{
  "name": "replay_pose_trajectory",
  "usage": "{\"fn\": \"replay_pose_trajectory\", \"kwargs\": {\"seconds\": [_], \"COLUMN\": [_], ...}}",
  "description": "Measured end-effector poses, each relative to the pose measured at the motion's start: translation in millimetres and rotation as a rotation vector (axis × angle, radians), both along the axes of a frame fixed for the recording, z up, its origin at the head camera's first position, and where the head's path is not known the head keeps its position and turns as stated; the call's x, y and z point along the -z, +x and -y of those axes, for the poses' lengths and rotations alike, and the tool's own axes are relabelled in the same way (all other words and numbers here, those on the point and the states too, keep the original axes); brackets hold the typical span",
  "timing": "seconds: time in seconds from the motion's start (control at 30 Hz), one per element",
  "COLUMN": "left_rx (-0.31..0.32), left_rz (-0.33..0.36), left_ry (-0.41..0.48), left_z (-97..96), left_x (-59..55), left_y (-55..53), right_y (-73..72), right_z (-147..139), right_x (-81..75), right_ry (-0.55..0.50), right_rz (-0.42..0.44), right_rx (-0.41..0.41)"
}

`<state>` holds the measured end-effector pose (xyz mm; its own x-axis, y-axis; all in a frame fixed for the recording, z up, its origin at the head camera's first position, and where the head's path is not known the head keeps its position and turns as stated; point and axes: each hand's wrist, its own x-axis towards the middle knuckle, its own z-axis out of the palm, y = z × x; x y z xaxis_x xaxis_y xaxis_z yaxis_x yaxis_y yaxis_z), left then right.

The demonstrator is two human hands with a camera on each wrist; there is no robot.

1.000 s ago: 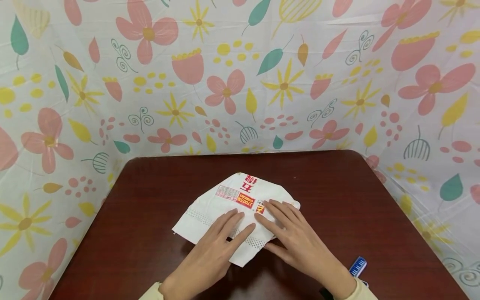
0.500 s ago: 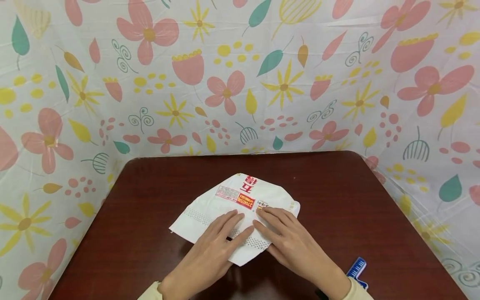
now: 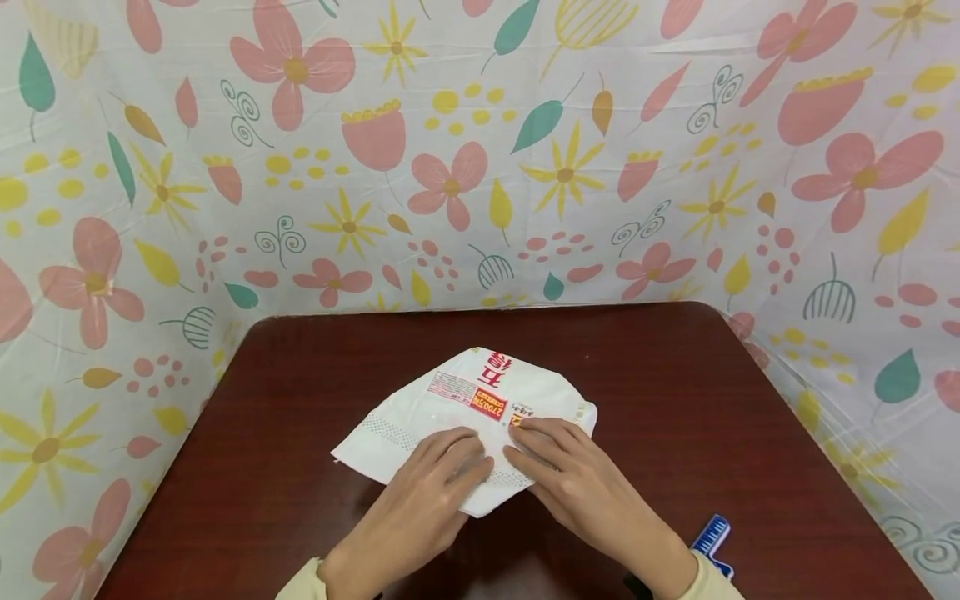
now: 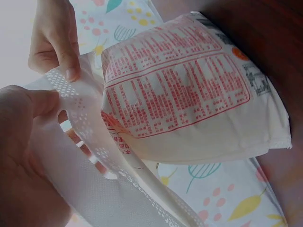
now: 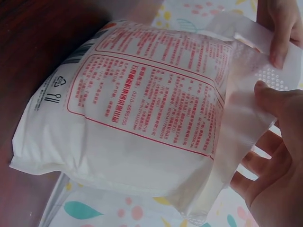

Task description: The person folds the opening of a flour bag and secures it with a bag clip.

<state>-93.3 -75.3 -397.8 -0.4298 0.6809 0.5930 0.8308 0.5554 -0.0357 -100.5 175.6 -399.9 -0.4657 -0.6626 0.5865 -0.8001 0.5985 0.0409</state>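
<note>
A white flour bag (image 3: 442, 417) with red printing sits on the table in front of me, full and bulging in the right wrist view. Its top flap (image 5: 251, 61), dotted with a band of small marks, is pinched by both hands. My left hand (image 3: 420, 500) has its thumb (image 4: 45, 100) on the near face beside the slotted handle hole (image 4: 85, 146), fingers behind. My right hand (image 3: 588, 492) pinches the flap farther right, thumb (image 5: 267, 94) in front and fingers curled behind. The flap bends over toward me.
A small blue-and-white striped object (image 3: 711, 537) lies near the right forearm, partly hidden by it. The dark red wooden table (image 3: 300, 358) is backed by a floral curtain (image 3: 450, 167) on three sides.
The left fingers have curled in more on the flap. The near corner of the flap has drawn up slightly, and its left corner has shifted a little left. The right hand has moved slightly left.
</note>
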Motion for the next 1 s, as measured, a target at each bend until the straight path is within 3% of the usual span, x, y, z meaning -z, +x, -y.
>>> {"fn": "replay_pose_trajectory", "kwargs": {"seconds": [0.43,1.0], "left_rx": [0.025,0.025], "left_rz": [-0.099,-0.088], "left_ry": [0.076,0.120], "left_z": [3.8,11.2], "left_x": [-6.1,-13.6], "left_y": [-3.4,-4.7], "right_y": [-0.8,-1.3], "right_z": [2.6,2.9], "right_x": [-2.8,-12.2], "right_ry": [-0.091,-0.144], "right_rz": [0.038,0.064], "right_rx": [-0.059,-0.059]}}
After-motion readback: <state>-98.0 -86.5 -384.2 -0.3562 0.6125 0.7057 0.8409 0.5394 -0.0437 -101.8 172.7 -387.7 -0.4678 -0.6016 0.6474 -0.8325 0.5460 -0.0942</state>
